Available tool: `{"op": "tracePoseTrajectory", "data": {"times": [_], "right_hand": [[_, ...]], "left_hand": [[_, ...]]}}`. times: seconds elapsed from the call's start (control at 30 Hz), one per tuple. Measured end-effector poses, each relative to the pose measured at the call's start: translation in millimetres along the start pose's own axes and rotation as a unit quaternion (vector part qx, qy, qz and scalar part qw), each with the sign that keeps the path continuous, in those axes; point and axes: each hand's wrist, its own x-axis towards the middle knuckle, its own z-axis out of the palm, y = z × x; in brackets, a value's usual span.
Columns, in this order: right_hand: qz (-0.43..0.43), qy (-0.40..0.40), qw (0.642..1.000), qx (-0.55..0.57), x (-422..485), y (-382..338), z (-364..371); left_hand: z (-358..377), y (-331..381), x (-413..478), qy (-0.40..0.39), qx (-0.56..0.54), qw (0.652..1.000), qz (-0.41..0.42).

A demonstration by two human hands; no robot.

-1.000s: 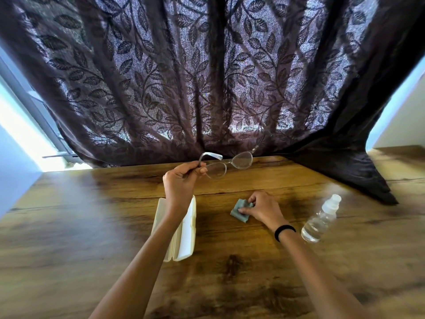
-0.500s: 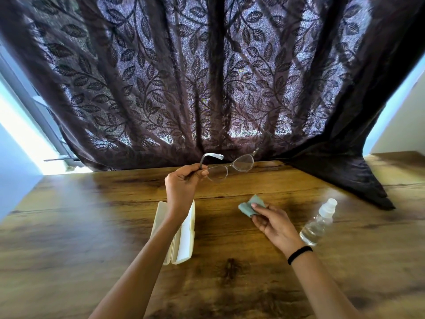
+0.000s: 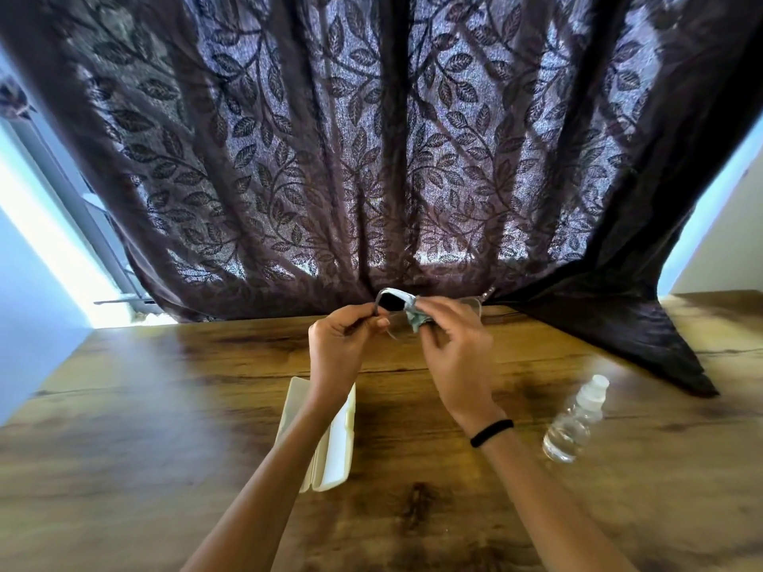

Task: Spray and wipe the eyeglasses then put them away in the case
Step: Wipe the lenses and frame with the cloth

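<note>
Eyeglasses [image 3: 398, 291] float beyond the case [image 3: 334, 443]: our left hand [image 3: 338, 344] pinches their frame, our right hand [image 3: 454, 348] pinches the cloth [image 3: 417, 319] against them.

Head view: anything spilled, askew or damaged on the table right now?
Nothing looks spilled or broken. The one oddity is the dark leaf-patterned curtain, whose hem lies on the wooden table behind the clear plastic spray bottle. No puddle shows round the bottle; the cream hinged case lies open.

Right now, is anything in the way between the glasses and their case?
Nothing on the table does. Only the left forearm crosses over the case; left hand holds the glasses, right hand pinches the cloth.
</note>
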Motion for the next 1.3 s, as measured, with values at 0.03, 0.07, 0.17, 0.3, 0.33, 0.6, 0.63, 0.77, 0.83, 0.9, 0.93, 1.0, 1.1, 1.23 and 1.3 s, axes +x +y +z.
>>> {"op": "tracePoseTrajectory", "data": {"times": [0.03, 0.07, 0.17, 0.3, 0.33, 0.6, 0.63, 0.77, 0.83, 0.9, 0.93, 1.0, 1.1, 1.23, 1.3], "right_hand": [[-0.018, -0.030, 0.999, -0.034, -3, -1, 2], [-0.039, -0.056, 0.996, -0.064, -6, -2, 4], [-0.098, -0.099, 0.984, -0.108, -16, -1, 4], [-0.124, -0.120, 0.976, -0.130, -21, 1, 4], [-0.125, -0.121, 0.976, -0.132, -21, 0, 4], [-0.195, -0.137, 0.962, -0.131, -14, 1, -4], [-0.199, -0.140, 0.961, -0.135, -12, 1, -6], [-0.178, -0.143, 0.962, -0.152, -11, 9, -11], [-0.141, -0.136, 0.968, -0.160, -12, 9, -11], [-0.106, -0.130, 0.975, -0.144, -12, 5, -8], [-0.094, -0.129, 0.979, -0.126, -12, 3, -7], [-0.085, -0.134, 0.983, -0.089, -10, -1, -4], [-0.086, -0.142, 0.985, -0.045, -9, -6, 1], [-0.087, -0.147, 0.985, -0.021, -11, -7, 5], [-0.104, -0.161, 0.981, -0.039, -11, -4, 3]], "left_hand": [[0, 2, -1, 0.003, -0.004, 1.000, 0.006], [0, 3, -1, 0.007, -0.005, 1.000, 0.016], [-3, 5, -3, 0.021, 0.009, 0.999, 0.045], [-4, 5, -1, 0.040, 0.006, 0.998, 0.050], [-3, 5, -1, 0.039, 0.007, 0.998, 0.052], [-3, 6, 2, 0.058, -0.009, 0.997, 0.039], [-4, 7, 2, 0.061, -0.007, 0.997, 0.040], [-5, 8, 2, 0.050, -0.011, 0.998, 0.043], [-4, 9, 2, 0.040, -0.013, 0.998, 0.043], [-2, 10, 2, 0.030, -0.008, 0.998, 0.050], [-2, 11, 3, 0.027, -0.006, 0.998, 0.054], [-2, 11, 3, 0.025, 0.002, 0.998, 0.063], [-2, 11, 3, 0.028, 0.023, 0.996, 0.078], [-2, 13, 3, 0.044, 0.031, 0.994, 0.093], [-2, 13, 2, 0.049, 0.040, 0.993, 0.103]]}}
